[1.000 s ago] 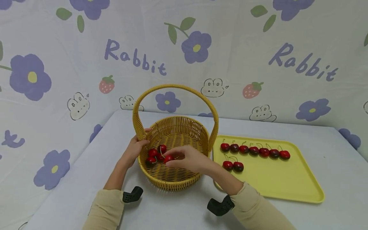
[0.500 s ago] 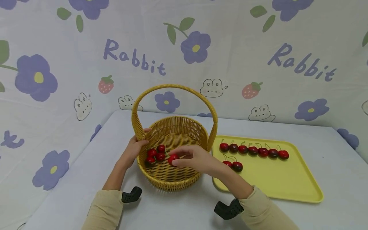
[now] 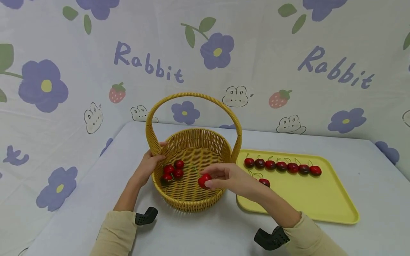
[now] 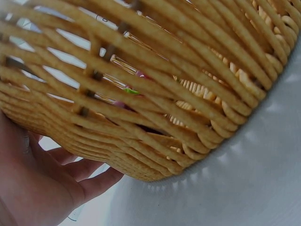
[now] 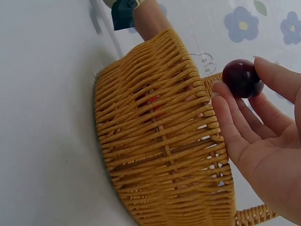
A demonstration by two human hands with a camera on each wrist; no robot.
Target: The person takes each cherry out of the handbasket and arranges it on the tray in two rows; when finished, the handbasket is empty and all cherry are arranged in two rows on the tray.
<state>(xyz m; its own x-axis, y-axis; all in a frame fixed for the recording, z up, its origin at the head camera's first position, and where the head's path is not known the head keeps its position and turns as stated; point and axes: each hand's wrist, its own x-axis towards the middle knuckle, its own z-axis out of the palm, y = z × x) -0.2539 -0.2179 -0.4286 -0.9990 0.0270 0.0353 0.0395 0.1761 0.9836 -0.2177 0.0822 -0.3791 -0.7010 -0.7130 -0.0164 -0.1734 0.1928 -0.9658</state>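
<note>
A woven basket (image 3: 192,170) with a tall handle stands on the desk (image 3: 208,234). The left hand (image 3: 148,165) grips the basket's left rim beside the handle's foot. The right hand (image 3: 232,177) pinches a red cherry (image 3: 204,181) over the basket's right inner side. Four cherries (image 3: 172,172) lie inside the basket, left of centre. Right of the basket, just beside it, a yellow tray (image 3: 307,202) carries more cherries (image 3: 282,166).

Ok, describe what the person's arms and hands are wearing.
Both arms wear beige long sleeves, the left sleeve and the right sleeve. A black wrist-camera mount sits at each cuff. Left hand and right hand are bare; no rings show.
</note>
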